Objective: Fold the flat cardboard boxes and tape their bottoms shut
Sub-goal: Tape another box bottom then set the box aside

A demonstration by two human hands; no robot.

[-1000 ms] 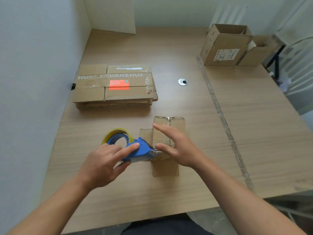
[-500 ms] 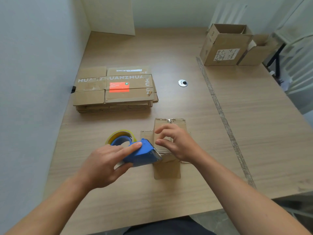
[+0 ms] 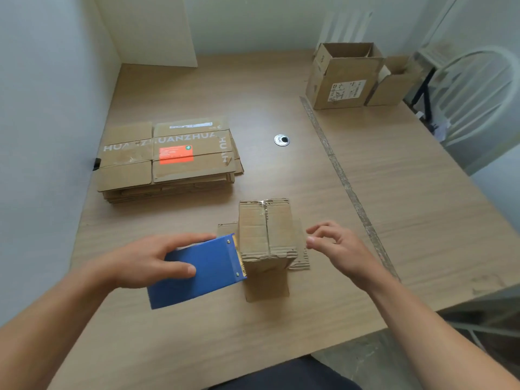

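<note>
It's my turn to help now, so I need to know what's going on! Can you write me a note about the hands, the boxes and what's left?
Left hand: grips the blue tape dispenser, with its front edge at the small box's left side.
Right hand: loose and holding nothing, just right of that box.
Done: the small box's flaps are folded together on top.
Left: tape the middle seam; I can't tell if fresh tape is on it. Then do the stack of flat boxes on the left.
</note>
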